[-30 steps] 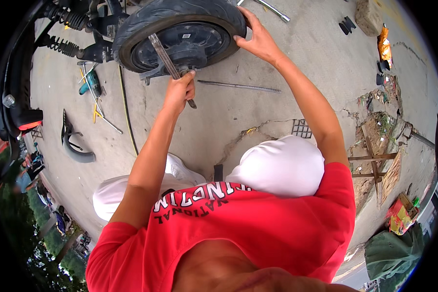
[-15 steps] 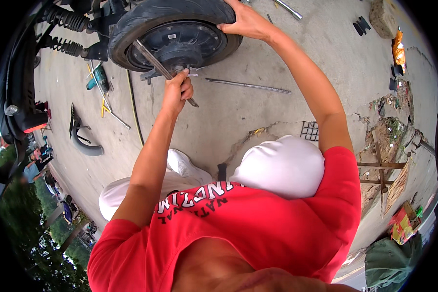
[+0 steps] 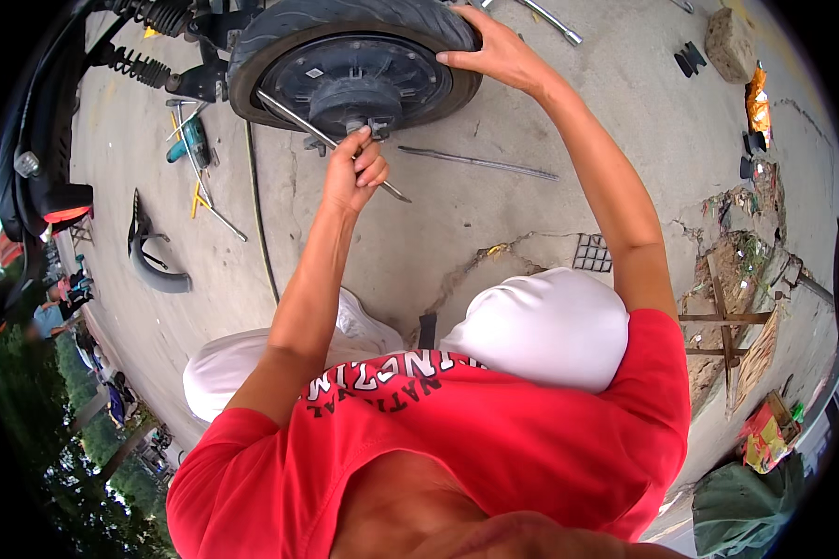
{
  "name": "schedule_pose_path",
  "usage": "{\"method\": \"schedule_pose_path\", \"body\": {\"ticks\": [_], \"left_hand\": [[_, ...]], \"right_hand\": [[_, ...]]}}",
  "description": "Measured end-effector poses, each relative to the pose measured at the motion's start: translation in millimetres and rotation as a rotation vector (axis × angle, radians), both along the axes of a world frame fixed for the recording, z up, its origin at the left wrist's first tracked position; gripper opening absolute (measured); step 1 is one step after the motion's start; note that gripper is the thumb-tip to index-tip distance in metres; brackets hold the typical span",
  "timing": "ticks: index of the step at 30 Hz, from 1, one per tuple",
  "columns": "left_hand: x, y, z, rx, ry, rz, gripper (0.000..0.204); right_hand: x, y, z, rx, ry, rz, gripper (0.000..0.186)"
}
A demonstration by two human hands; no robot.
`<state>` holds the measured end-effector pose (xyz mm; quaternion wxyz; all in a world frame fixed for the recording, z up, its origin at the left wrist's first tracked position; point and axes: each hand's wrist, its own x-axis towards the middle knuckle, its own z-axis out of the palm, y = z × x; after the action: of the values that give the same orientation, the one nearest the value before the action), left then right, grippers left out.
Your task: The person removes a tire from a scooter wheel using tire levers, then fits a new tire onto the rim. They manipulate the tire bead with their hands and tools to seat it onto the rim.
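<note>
A black wheel with a hub motor (image 3: 331, 88) is at the top of the view, its rubber tyre (image 3: 252, 74) around the rim. My left hand (image 3: 355, 173) is closed round a metal tyre lever (image 3: 294, 115). The lever's far end rests at the lower left of the rim, and its near end sticks out to the right below my fist. My right hand (image 3: 502, 54) grips the tyre's right side, thumb on the sidewall; its other fingers are partly hidden behind the tread. A second long metal bar (image 3: 480, 163) lies on the concrete below the wheel.
Left of the wheel are shock absorber springs (image 3: 135, 70), a green power drill (image 3: 188, 144), a T-handled wrench (image 3: 216, 216) and a grey curved mudguard (image 3: 156, 264). A hose (image 3: 257, 205) runs along the ground. A stone block (image 3: 732, 45) and broken ground (image 3: 732, 242) are at right.
The wheel sits slightly farther right in view, and my right hand has moved with it. The lever in my left hand lies at a flatter slant, its near end farther right.
</note>
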<state>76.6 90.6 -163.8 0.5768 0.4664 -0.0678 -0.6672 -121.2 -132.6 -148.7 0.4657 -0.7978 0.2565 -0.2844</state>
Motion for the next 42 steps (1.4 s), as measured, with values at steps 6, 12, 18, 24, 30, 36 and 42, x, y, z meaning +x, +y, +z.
{"method": "schedule_pose_path", "body": {"ticks": [6,12,18,24,30,36,42], "left_hand": [[14.0,2.6,0.2,-0.019,0.076,-0.051,0.035],[5.5,3.4,-1.0,-0.018,0.084,0.03,0.033],[1.2,-1.0,0.0,0.003,0.078,0.036,0.033],[0.7,-1.4,-0.4,-0.021,0.12,0.015,0.032],[-0.9,-3.4,1.1,-0.03,0.111,0.021,0.032],[-8.2,-1.9,-0.5,-0.02,0.111,0.027,0.031],[-3.4,-2.6,1.6,-0.005,0.136,-0.005,0.025]], "right_hand": [[49.1,3.6,19.6,-0.381,-0.082,-0.16,0.071],[54.3,0.6,34.6,-0.248,0.038,-0.121,0.061],[57.3,-12.1,31.3,-0.222,0.011,-0.122,0.058],[59.6,-29.2,32.3,-0.164,0.03,-0.014,0.06],[75.0,-32.1,64.9,-0.202,0.221,0.127,0.076],[105.0,-33.8,98.0,-0.41,0.327,0.239,0.074],[108.3,-37.6,96.6,-0.42,0.346,0.182,0.071]]}}
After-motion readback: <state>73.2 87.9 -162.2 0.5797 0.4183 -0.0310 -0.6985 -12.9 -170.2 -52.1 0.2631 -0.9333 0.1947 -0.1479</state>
